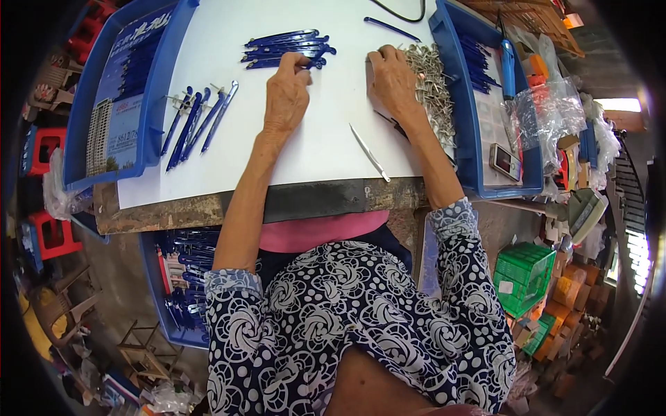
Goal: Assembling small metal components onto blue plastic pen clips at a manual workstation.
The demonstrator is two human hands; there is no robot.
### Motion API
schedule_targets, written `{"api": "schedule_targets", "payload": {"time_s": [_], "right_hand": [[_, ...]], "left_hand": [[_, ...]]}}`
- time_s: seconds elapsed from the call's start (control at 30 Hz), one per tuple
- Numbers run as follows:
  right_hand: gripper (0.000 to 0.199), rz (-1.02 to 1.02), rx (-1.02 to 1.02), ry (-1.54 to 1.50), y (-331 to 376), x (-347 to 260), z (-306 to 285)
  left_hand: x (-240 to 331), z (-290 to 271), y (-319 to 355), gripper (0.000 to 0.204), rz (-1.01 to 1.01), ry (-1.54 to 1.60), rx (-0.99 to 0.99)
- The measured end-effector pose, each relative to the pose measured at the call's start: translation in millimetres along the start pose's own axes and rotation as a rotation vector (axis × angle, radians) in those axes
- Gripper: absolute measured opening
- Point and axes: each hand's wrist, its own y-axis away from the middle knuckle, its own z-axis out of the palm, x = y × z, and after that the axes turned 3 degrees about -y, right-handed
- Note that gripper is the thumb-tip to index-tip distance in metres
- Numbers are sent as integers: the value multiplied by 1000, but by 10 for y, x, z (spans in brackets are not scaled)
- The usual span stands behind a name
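Observation:
Several narrow dark-blue strips with knobbed ends (pixel 277 47) lie in a stacked row on the white table sheet. My left hand (pixel 287 97) reaches onto their right end, thumb and bent index finger closed around one strip's tip. To the right, my right hand (pixel 394 82) is at the left edge of a heap of small metal fittings (pixel 431 90). Its fingers curl downward, and whatever their tips hold is hidden. A smaller group of blue strips (pixel 198 125), some with pale metal pieces at their tops, lies slanted on the left. A slim pale pointed tool (pixel 370 152) rests between my forearms.
Blue trays (pixel 154 125) (pixel 466 111) flank the sheet; both contain blue strips. The right one also holds a blue screwdriver-like tool (pixel 508 69) and a small grey device (pixel 505 162). One loose strip (pixel 392 29) lies at the back. Below the table sits another filled blue tray (pixel 158 305).

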Motion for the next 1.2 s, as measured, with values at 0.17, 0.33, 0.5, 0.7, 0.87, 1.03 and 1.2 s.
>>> {"api": "schedule_targets", "payload": {"time_s": [0.17,0.33,0.5,0.7,0.87,1.03,1.2], "right_hand": [[19,21,-18,45,68,-21,-3],[18,16,-6,-73,146,-90,-116],[13,47,61,-232,279,-153,-116],[12,173,-87,-518,355,-379,-423],[19,381,-329,-1071,348,-535,-738],[24,402,-375,-1337,398,-583,-895],[27,404,-461,-1386,408,-639,-979]], "left_hand": [[157,-79,46,19,-279,579,-168],[217,-159,111,16,-457,1034,-237],[251,-219,147,15,-504,1147,-296],[292,-302,223,19,-555,1306,-428],[299,-246,340,20,-565,1357,-362],[207,-219,404,24,-686,1606,-503],[196,-167,432,23,-696,1671,-521]]}}
